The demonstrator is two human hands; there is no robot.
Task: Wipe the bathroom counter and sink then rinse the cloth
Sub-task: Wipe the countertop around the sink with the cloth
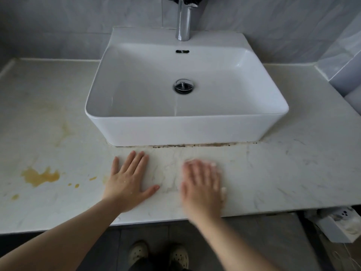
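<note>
**Wiping the counter front, cloth barely visible**

Spreading flat, the fingers (134, 161) of the left hand (128, 182) lie open and together on the marble counter (293, 173), thumb out to the side, grasping nothing; it looks like a brace. Right hand (203, 182) is motion-blurred, fingers extended and palm down, pressing rather than clenching. Pale bits showing at its fingertips and outer edge are probably the cloth (223, 190), pinned under the palm; too smeared to be sure.

Step, as I judge it: wiping the counter strip just in front of the sink (187, 130). Basin looks untouched so far, though that is hard to tell.

Yellow stains (40, 177) sit well to the left, beyond the left hand. Dark grime (195, 145) lines the seam under the basin. Next move likely calls for carrying the cloth left across those stains with firm pressure, then into the basin, then under the tap (183, 22).
</note>
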